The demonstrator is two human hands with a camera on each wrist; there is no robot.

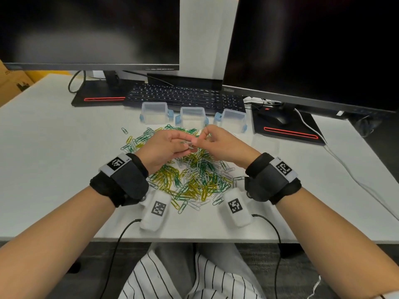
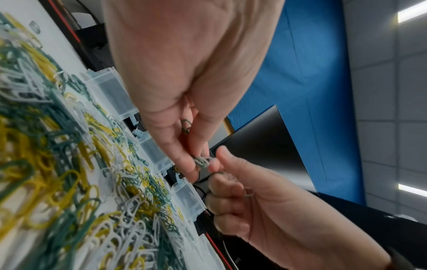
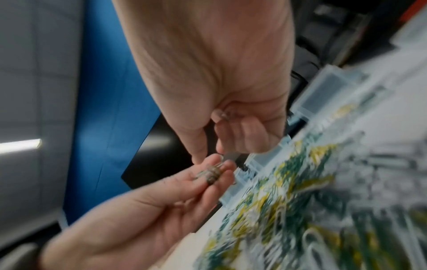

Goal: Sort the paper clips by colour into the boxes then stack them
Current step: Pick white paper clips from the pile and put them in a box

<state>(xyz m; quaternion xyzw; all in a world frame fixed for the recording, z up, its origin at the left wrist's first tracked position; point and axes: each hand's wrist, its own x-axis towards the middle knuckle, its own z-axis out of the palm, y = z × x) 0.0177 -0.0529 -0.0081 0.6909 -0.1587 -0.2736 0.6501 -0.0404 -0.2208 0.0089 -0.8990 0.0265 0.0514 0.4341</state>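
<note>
A heap of green, yellow and white paper clips lies on the white desk in front of me. Three clear boxes with blue latches stand in a row behind it: left, middle, right. Both hands meet above the far part of the heap. My left hand pinches a small bunch of clips, mostly green. My right hand has its thumb and forefinger at that bunch, its other fingers curled round a pale clip. The right wrist view is blurred.
A black keyboard lies just behind the boxes, with two dark monitors above. A mouse sits on a black pad at the right. Two white tagged units with cables rest near the front edge.
</note>
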